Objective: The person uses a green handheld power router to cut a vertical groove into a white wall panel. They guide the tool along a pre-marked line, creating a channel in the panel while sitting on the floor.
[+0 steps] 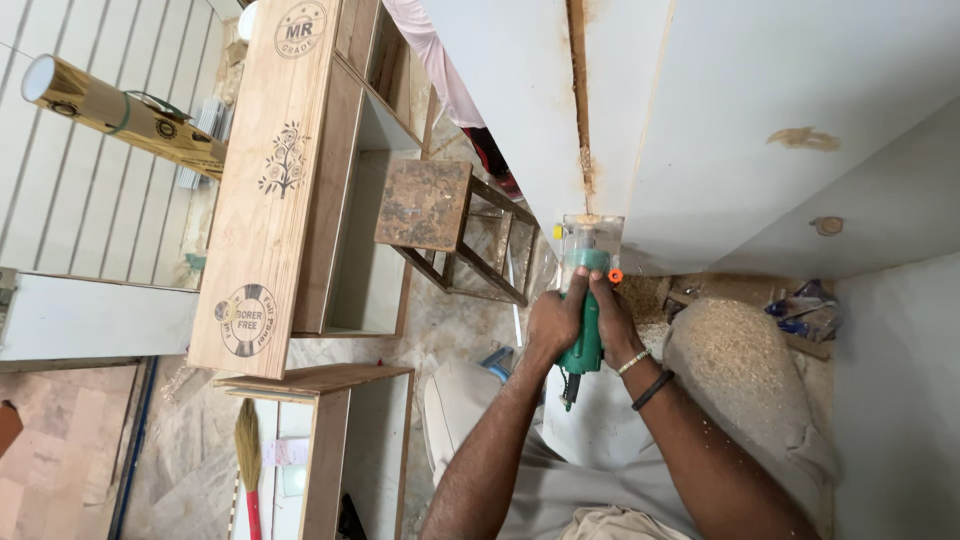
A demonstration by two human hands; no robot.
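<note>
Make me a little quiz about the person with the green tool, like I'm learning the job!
1. True or false: both hands grip the green trimmer.
2. What does the trimmer's clear base press against? A) the wooden stool B) the white panel C) the broom
3. What lies heaped on the sack to the right of the hands?

Key:
1. True: the left hand and the right hand both wrap the tool's body.
2. B, the white panel, at the end of a routed groove.
3. Sawdust.
</note>
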